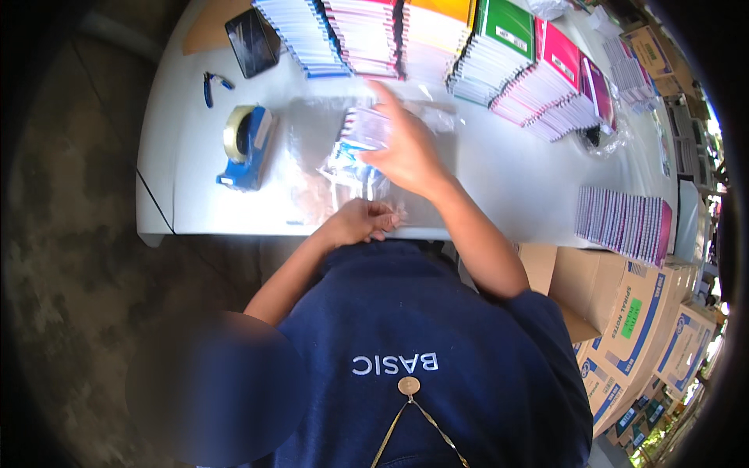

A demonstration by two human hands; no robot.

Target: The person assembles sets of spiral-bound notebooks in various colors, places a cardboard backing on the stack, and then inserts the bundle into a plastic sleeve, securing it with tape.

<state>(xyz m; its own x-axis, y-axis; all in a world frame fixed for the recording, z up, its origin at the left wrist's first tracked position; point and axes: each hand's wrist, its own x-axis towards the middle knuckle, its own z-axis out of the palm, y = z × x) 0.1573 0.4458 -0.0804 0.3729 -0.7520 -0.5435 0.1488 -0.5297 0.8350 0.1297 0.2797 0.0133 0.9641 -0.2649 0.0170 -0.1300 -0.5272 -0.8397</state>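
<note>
Your right hand (406, 148) lies spread over a small stack of notebooks (365, 129) that sits in a clear plastic bag (343, 168); the fingers are extended and apart, pressing on top of the stack rather than wrapped round it. Your left hand (360, 221) sits at the near edge of the desk (515, 183), fingers curled together and pinching the near end of the same bag, just in front of your dark blue shirt.

The bag with the notebooks lies flat on the desk, near its near edge and roughly centred in front of you. Just to its left stands a blue tape dispenser (246, 144) with a pale roll of tape. Farther left and away from you lie small blue-handled pliers (212, 84), and beyond them a dark phone (252, 41) resting on a brown sheet.

Along the far side of the desk run fanned rows of notebooks (437, 39) with blue, red, yellow, green and pink covers. Another row of notebooks (624, 222) lies at the right end, near the edge. Below that end, on your right, cardboard boxes (624, 312) are stacked on the floor.
</note>
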